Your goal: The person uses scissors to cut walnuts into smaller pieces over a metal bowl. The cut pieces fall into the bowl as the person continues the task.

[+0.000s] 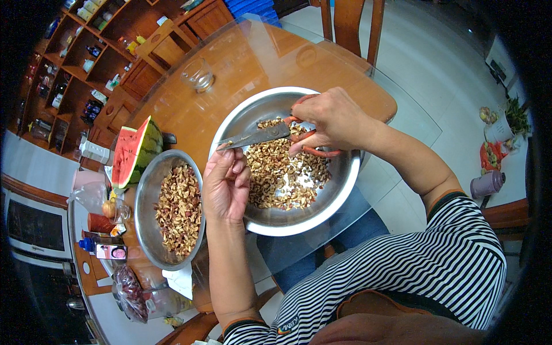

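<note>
My right hand (340, 123) grips scissors with orange-red handles (308, 142) above a wide metal basin (340, 185). The dark, worn blades (258, 138) point left to my left hand (228, 181), which is raised palm up at the basin's left rim. Its thumb and fingers pinch a small brownish piece (228, 145) at the blade tips; most of it is hidden. Chopped dried pieces (276, 172), tan and brown, cover much of the basin floor. Left of my left hand, a smaller metal bowl (146, 211) holds larger, similar pieces (179, 211).
Cut watermelon (133, 155) sits behind the smaller bowl. A clear drinking glass (198, 77) stands farther back on the glass-topped wooden table (250, 56). A phone (111, 251) with a lit screen and a plastic bag of dark reddish contents (129, 293) lie at left.
</note>
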Available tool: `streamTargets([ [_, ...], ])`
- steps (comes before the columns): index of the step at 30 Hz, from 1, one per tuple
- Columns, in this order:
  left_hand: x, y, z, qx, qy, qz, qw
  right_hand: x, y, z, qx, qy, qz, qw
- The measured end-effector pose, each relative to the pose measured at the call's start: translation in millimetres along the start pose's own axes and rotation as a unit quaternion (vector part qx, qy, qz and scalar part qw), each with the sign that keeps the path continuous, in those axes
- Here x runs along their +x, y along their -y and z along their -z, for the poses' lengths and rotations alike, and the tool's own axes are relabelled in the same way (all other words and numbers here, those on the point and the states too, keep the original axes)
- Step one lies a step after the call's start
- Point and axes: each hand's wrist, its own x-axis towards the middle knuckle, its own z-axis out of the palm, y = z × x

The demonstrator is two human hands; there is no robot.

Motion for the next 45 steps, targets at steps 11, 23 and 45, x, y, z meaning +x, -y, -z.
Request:
streamTargets([
  [11, -3, 0, -9, 0.000, -0.021, 0.007, 1.000, 1, 1, 2, 0.046, -0.006, -0.020, 0.999],
  [23, -5, 3, -12, -0.018, 0.006, 0.016, 1.000, -1, 7, 1, 0.011, 0.056, -0.028, 0.998],
  [45, -5, 3, -11, -0.040, 0.032, 0.017, 0.999, 0, 3, -4, 0.034, -0.004, 0.009, 0.999],
])
